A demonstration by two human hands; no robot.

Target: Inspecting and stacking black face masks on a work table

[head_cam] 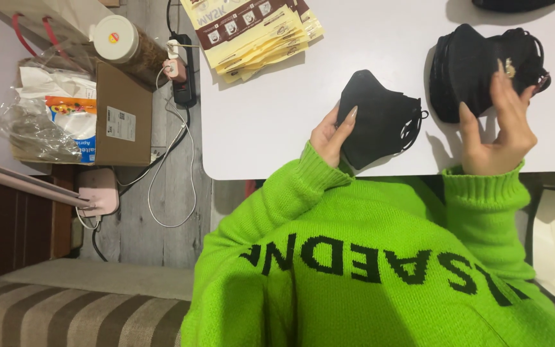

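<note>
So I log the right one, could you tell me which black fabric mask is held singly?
The folded black fabric mask in the left hand; the right hand touches a thick stack of black masks.

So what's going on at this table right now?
A person in a bright green sweater sits at a white table. Their left hand holds a single folded black face mask near the table's front edge. Their right hand rests its fingers on a stack of black masks farther right. A fanned pile of flat mask packets lies at the far side of the table.
</note>
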